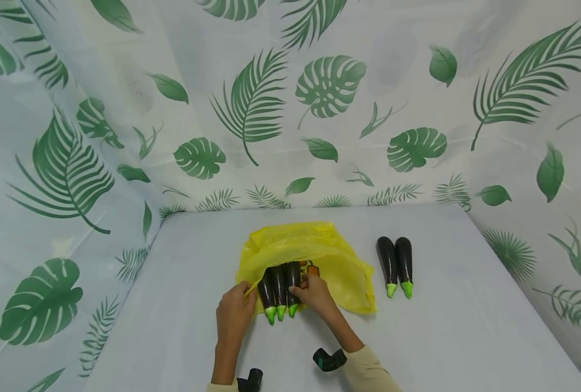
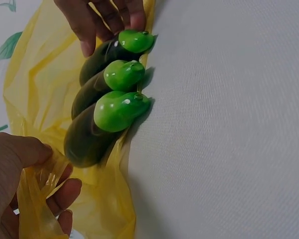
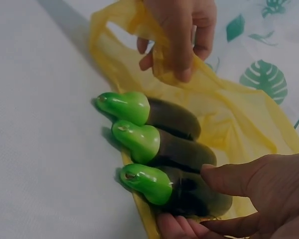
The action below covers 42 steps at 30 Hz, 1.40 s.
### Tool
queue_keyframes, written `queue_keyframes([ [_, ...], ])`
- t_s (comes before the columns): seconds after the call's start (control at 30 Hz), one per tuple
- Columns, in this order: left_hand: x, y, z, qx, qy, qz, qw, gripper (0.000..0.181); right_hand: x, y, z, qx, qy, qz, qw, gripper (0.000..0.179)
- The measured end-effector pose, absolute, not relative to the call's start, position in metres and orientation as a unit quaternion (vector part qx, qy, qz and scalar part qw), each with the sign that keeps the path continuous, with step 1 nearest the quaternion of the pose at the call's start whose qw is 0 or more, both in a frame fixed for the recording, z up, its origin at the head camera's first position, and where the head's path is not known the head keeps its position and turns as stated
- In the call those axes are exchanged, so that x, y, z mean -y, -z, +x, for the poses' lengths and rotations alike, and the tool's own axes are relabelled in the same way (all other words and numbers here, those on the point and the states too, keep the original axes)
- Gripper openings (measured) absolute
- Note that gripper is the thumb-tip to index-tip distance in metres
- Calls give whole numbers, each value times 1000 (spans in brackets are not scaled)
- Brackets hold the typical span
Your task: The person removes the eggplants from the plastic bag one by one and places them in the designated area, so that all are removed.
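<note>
A yellow plastic bag (image 1: 315,239) lies on the table with its mouth facing me. Three dark eggplants with green caps sit side by side in the mouth, caps pointing out: a left one (image 1: 267,294), a middle one (image 1: 280,291) and a right one (image 1: 294,280). My left hand (image 1: 234,313) pinches the bag's left rim, and the plastic bunches between thumb and fingers in the left wrist view. With thumb on one side and fingers on the other, my right hand (image 3: 269,194) grips the right eggplant. The eggplants' far ends are hidden under the bag's upper layer in the head view.
Two more eggplants, one (image 1: 387,267) beside the other (image 1: 405,267), lie on the white table (image 1: 447,337) to the right of the bag. A leaf-patterned sheet (image 1: 271,179) hangs behind and along both sides. Black devices (image 1: 329,360) are strapped at the wrists.
</note>
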State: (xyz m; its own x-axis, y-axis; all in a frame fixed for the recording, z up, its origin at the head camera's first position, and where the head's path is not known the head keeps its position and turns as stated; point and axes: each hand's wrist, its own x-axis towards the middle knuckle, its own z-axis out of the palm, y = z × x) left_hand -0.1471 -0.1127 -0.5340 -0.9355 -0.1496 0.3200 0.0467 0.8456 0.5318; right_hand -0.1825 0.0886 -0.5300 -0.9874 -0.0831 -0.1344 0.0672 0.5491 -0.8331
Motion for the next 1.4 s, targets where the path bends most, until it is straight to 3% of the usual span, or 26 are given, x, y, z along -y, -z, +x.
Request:
queue_keyframes([
  [0.17,113,534,-148,943,278,27,181,9,-85,532,-184,-880,472,-17,55,50],
  [0.37,112,534,-148,943,279,26,179,9,-83,534,-183,-879,475,-20,35,27],
  [0.7,112,536,-142,946,274,35,172,10,-81,540,-178,-878,478,-19,28,34],
  [0.93,111,533,-147,943,280,33,177,9,-86,535,-182,-862,504,0,54,27],
  [1.17,112,535,-146,944,274,34,182,9,-92,529,-179,-845,526,33,87,54],
  [1.4,112,532,-147,944,276,35,178,10,-99,520,-177,-827,552,25,104,63],
])
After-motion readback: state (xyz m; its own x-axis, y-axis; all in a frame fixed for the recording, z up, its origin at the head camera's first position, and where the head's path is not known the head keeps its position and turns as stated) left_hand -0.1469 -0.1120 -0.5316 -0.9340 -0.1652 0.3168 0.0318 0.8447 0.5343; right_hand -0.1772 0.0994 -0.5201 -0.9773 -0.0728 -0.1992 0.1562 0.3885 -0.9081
